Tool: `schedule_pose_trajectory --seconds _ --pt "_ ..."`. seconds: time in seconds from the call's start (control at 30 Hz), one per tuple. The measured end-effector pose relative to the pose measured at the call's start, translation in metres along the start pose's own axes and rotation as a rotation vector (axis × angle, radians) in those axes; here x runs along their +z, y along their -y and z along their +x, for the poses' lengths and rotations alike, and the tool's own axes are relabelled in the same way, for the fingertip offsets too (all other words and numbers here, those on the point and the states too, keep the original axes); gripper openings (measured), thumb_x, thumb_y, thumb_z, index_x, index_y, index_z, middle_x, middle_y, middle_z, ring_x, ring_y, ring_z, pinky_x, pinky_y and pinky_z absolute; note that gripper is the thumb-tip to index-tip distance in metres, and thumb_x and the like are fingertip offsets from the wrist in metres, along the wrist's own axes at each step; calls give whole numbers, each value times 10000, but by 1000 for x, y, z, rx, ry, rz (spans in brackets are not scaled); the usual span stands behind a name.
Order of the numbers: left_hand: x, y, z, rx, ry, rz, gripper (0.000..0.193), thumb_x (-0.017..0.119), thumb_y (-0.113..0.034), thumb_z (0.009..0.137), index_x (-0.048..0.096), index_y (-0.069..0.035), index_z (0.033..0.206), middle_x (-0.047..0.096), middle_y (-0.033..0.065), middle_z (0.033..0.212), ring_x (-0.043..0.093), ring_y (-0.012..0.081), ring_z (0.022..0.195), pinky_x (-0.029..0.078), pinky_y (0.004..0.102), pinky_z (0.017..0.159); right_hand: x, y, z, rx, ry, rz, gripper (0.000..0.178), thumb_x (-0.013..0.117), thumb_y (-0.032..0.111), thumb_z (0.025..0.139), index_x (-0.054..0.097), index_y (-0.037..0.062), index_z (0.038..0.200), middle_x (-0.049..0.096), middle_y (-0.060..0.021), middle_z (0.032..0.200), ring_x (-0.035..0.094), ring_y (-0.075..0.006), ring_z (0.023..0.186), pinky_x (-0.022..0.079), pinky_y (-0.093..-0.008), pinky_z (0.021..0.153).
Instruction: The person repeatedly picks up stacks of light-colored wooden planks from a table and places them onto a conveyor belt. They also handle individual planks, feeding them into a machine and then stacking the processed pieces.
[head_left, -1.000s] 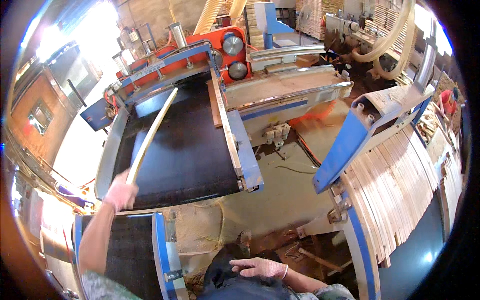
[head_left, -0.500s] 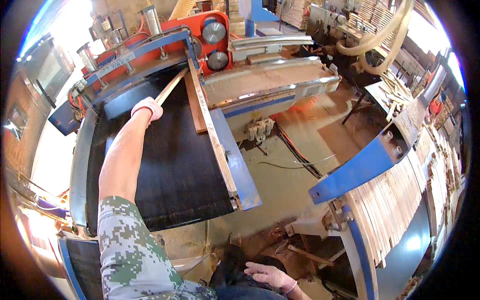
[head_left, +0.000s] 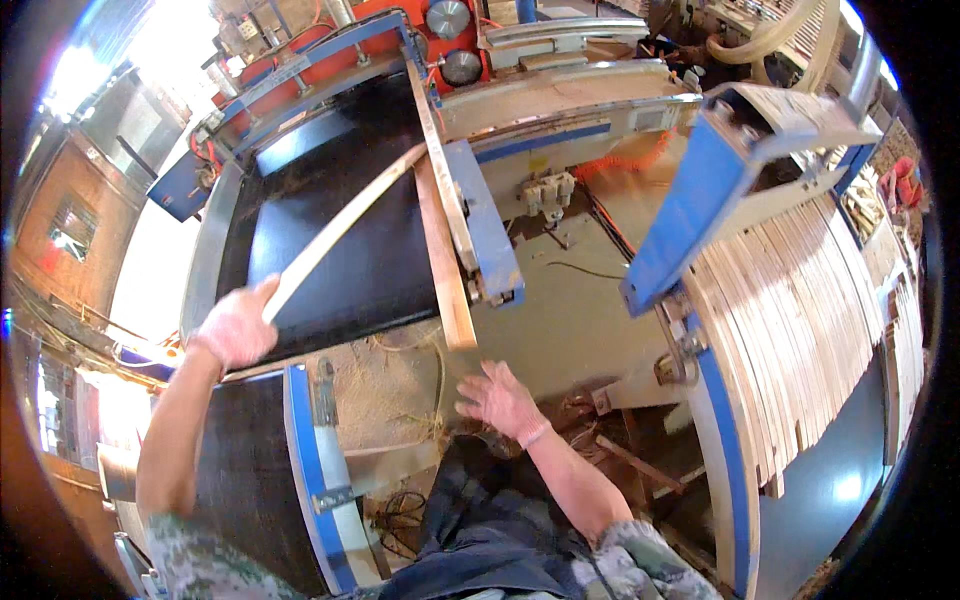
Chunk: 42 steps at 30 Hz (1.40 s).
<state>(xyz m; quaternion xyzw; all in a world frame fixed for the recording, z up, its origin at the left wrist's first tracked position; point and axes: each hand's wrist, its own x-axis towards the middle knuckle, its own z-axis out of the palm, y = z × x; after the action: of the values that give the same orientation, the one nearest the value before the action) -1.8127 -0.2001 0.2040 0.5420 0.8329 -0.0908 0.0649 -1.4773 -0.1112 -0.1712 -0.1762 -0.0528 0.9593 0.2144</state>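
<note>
My left hand [head_left: 238,328], in a pale pink work glove, is closed round the near end of a thin wooden stick [head_left: 345,222]. The stick slants across the black conveyor belt [head_left: 325,285], its far end meeting a wooden board [head_left: 446,270]. That board lies along the belt's right-hand guide rail [head_left: 437,135], and its near end juts past the belt's front edge. My right hand [head_left: 503,402], in a similar glove, is just short of the board's near end, with its fingers apart and nothing in them.
A stack of wooden strips [head_left: 790,340] lies on a blue-edged stand at the right, beneath a blue machine arm [head_left: 695,200]. Another black belt [head_left: 250,470] is at the lower left. Red machinery with round metal discs [head_left: 460,67] stands beyond the conveyor.
My left hand has drawn back toward me with the stick. The wooden board has slid nearer along the rail, past the belt's edge. My right hand has moved forward toward it.
</note>
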Motion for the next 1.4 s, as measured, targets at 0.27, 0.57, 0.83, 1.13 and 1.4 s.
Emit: schedule_pose_trajectory --seconds 0.27,0.57,0.83,1.13,1.4 --pt "-25 -70 -236 -353 291 -401 746 612 -64 859 531 -88 1601 761 173 938 753 248 745 629 351 728 55 -15 -115 41 67 -452 328 787 110 820 690 -46 1091 733 -137 930 722 -252 830 610 -389 785" --pt "22 2 -238 -65 -44 -1136 525 718 -113 767 618 29 1263 619 62 764 571 150 465 509 315 409 -22 -92 -312 -132 -266 -811 282 790 120 853 710 12 1101 740 -72 956 708 -168 855 581 -334 814" --pt "99 -140 -178 564 -158 -1719 542 838 -335 864 591 -12 1222 628 90 931 610 165 586 528 311 501 44 -137 -462 -667 -564 -625 313 788 137 842 693 0 1106 745 -88 981 706 -182 866 585 -360 821" --pt "44 -323 -323 1037 104 -1980 1056 723 -443 1005 75 -75 1753 615 54 965 603 147 696 568 322 655 79 -214 -627 -1180 -724 -478 445 770 135 871 674 -10 1280 744 -96 971 705 -215 842 576 -379 804" --pt "63 -484 -499 1195 330 -1990 1000 688 -474 998 188 30 1702 585 68 787 615 173 584 590 346 563 63 -303 -825 -1585 -632 -238 867 817 184 836 439 43 1604 725 -171 973 714 -309 845 579 -474 779"
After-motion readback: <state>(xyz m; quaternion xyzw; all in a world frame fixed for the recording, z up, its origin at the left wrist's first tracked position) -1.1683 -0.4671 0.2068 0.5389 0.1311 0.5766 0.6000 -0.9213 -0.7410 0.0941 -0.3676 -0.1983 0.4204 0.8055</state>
